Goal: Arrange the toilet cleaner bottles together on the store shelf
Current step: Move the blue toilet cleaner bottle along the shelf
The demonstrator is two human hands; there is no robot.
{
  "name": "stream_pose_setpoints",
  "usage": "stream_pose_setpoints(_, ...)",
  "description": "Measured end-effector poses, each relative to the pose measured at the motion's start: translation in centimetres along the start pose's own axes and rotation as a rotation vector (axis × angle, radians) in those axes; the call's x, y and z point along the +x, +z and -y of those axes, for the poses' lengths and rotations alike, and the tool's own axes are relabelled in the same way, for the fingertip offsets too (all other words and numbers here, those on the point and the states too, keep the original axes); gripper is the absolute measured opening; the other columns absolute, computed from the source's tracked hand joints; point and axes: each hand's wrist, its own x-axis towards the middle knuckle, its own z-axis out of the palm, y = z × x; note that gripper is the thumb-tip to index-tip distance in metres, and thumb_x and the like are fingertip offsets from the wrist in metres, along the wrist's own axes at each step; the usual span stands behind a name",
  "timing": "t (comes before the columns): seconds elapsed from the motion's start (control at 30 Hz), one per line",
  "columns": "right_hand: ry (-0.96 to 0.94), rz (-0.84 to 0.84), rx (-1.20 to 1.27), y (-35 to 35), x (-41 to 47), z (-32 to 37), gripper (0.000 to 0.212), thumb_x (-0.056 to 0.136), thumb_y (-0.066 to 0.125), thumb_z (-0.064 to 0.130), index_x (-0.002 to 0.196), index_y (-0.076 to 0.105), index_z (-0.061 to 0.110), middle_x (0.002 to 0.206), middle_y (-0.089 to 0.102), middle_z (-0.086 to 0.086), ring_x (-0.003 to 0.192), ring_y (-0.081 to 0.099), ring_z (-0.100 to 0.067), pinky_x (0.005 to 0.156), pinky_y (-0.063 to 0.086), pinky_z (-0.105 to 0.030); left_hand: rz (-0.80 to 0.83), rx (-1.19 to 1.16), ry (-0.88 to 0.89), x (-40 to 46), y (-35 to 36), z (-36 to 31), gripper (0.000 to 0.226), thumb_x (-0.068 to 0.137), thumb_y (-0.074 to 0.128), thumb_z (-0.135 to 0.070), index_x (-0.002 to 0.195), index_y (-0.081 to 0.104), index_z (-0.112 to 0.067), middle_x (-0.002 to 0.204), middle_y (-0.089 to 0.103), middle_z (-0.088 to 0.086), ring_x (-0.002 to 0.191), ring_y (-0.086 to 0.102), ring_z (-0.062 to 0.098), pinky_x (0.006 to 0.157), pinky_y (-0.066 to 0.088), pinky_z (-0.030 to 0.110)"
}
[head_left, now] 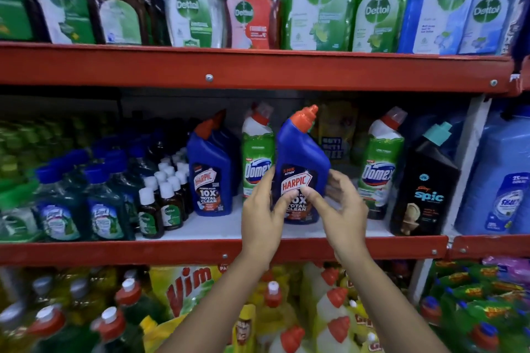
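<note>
A blue Harpic toilet cleaner bottle (pixel 301 157) with a red cap stands on the middle shelf (pixel 218 228), tilted slightly. My left hand (pixel 262 215) grips its left side with the thumb across the label. My right hand (pixel 341 209) touches its right side, thumb on the label, fingers spread. Another blue Harpic bottle (pixel 210 172) stands to the left. A green-and-white Domex bottle (pixel 255 152) is between them at the back. A second Domex bottle (pixel 380 163) stands on the right, next to a black Spic bottle (pixel 427 186).
Small brown Dettol bottles (pixel 163 200) and green Lizol bottles (pixel 66 203) fill the middle shelf's left part. Large Dettol bottles (pixel 318 3) line the top shelf. A pale blue jug (pixel 502 175) stands at far right. Vim packs and red-capped bottles (pixel 332 306) crowd the lower shelf.
</note>
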Motion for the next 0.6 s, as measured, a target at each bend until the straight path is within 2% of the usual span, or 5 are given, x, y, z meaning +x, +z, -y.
stream_pose_setpoints(0.07,0.002,0.024,0.012,2.0,-0.7,0.3,0.04,0.081,0.076,0.02,0.118,0.061,0.017,0.103,0.068,0.017,0.09,0.063,0.018,0.074,0.049,-0.003,-0.01,0.012,-0.013,-0.1,-2.0,1.1,0.055,0.091,0.065,-0.036,0.14,0.045,-0.024,0.127,0.065,-0.002,0.114,0.063,0.01,0.091,0.057,0.041)
stream_pose_setpoints(0.2,0.021,0.062,0.019,5.8,-2.2,0.8,0.044,0.08,0.077,0.028,0.121,0.062,0.019,0.11,0.072,0.008,0.097,0.068,0.002,0.081,0.055,-0.013,-0.02,0.054,-0.037,-0.4,-5.6,3.2,0.058,0.091,0.063,-0.042,0.143,0.041,-0.027,0.133,0.062,-0.002,0.121,0.06,0.011,0.095,0.055,0.043)
stream_pose_setpoints(0.33,0.031,0.096,0.012,9.2,-3.5,1.4,0.039,0.08,0.077,0.029,0.115,0.061,0.022,0.101,0.068,0.02,0.092,0.065,0.013,0.076,0.049,-0.007,-0.043,0.098,-0.075,-0.8,-8.8,4.6,0.063,0.091,0.06,-0.048,0.146,0.037,-0.029,0.137,0.059,-0.002,0.122,0.059,0.012,0.095,0.055,0.043)
stream_pose_setpoints(0.43,0.048,0.115,0.003,11.5,-4.1,1.3,0.039,0.08,0.077,0.033,0.114,0.062,0.023,0.105,0.072,0.012,0.094,0.07,-0.002,0.081,0.057,-0.024,-0.052,0.128,-0.086,-0.8,-10.9,5.5,0.06,0.092,0.06,-0.044,0.145,0.038,-0.028,0.136,0.06,-0.002,0.12,0.06,0.01,0.094,0.056,0.042)
stream_pose_setpoints(0.6,0.071,0.15,-0.038,14.7,-4.6,0.3,0.04,0.081,0.074,0.041,0.112,0.057,0.023,0.108,0.071,0.005,0.097,0.07,-0.007,0.081,0.06,-0.034,-0.019,0.169,-0.082,-0.1,-13.3,6.8,0.048,0.092,0.061,-0.035,0.138,0.046,-0.028,0.12,0.066,-0.009,0.107,0.063,-0.002,0.087,0.058,0.038)
